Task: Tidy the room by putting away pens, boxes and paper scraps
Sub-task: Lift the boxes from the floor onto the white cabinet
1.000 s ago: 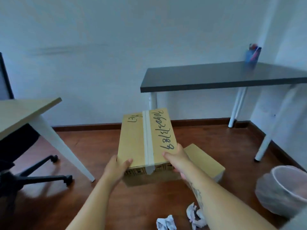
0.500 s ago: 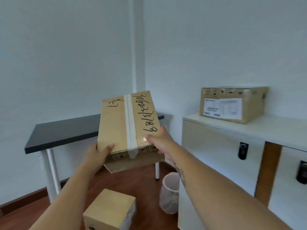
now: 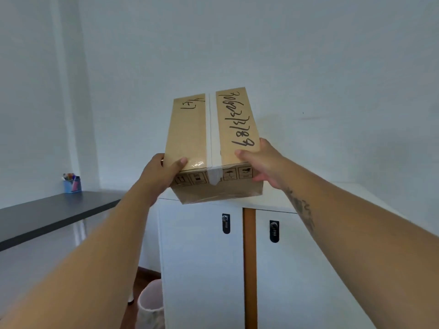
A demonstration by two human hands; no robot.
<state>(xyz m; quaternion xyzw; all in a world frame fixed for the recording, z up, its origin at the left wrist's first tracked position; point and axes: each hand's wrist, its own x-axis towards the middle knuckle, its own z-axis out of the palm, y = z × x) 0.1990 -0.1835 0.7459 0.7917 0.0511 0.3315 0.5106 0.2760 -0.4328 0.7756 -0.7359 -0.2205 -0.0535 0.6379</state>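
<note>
I hold a brown cardboard box (image 3: 190,134) with white tape down its middle and black handwriting on top. My left hand (image 3: 161,173) grips its near left corner, and my right hand (image 3: 263,162) grips its near right corner. The box is tilted, far end up, over the front edge of a white cabinet (image 3: 308,195). Its near bottom edge is just above the cabinet top; I cannot tell whether it touches.
The white cabinet has two doors with black combination locks (image 3: 226,223) and a brown strip between them. A dark desk (image 3: 47,210) at the left carries a blue pen holder (image 3: 72,185). A translucent waste bin (image 3: 152,305) stands on the wooden floor beside the cabinet.
I have lifted the box from floor level and turned right. It now hangs in front of the white cabinet. The second box on the floor and the paper scraps have left the view.
</note>
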